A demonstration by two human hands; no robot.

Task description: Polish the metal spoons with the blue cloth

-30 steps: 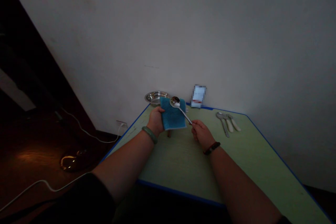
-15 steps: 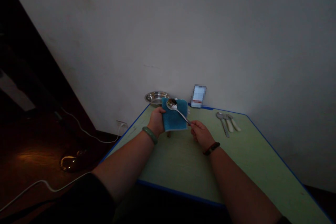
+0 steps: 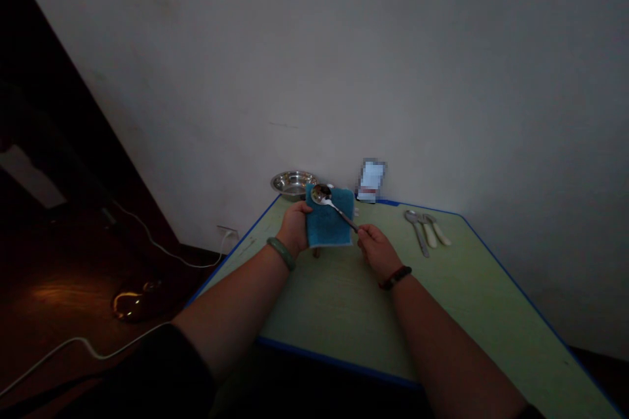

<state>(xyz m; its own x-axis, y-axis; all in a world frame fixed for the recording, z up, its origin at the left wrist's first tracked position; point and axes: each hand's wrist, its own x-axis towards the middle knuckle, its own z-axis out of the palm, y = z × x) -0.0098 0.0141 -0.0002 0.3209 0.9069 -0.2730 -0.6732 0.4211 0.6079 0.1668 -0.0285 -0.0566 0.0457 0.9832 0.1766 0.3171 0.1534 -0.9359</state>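
Observation:
My left hand (image 3: 295,226) grips the left edge of a blue cloth (image 3: 328,228), its thumb on the front and its other fingers hidden behind. A shiny metal spoon (image 3: 322,194) lies across the face of the cloth, bowl at the upper left. Its handle slants down to my right hand (image 3: 377,250), which pinches the end between thumb and fingers. Both hands are held above the pale green table (image 3: 339,321). A small brown object (image 3: 317,253) shows just under the cloth, mostly covered, and I cannot make out what it is.
At the back left corner stands a metal bowl (image 3: 293,182). A phone with a blurred screen (image 3: 372,180) leans on the wall. Several utensils, among them a spoon (image 3: 417,232), lie at the right. A white cable (image 3: 167,255) runs to a wall socket.
The cloth has shifted slightly right and down with my left hand. The spoon's bowl has moved a little left across the cloth. Both hands keep their holds.

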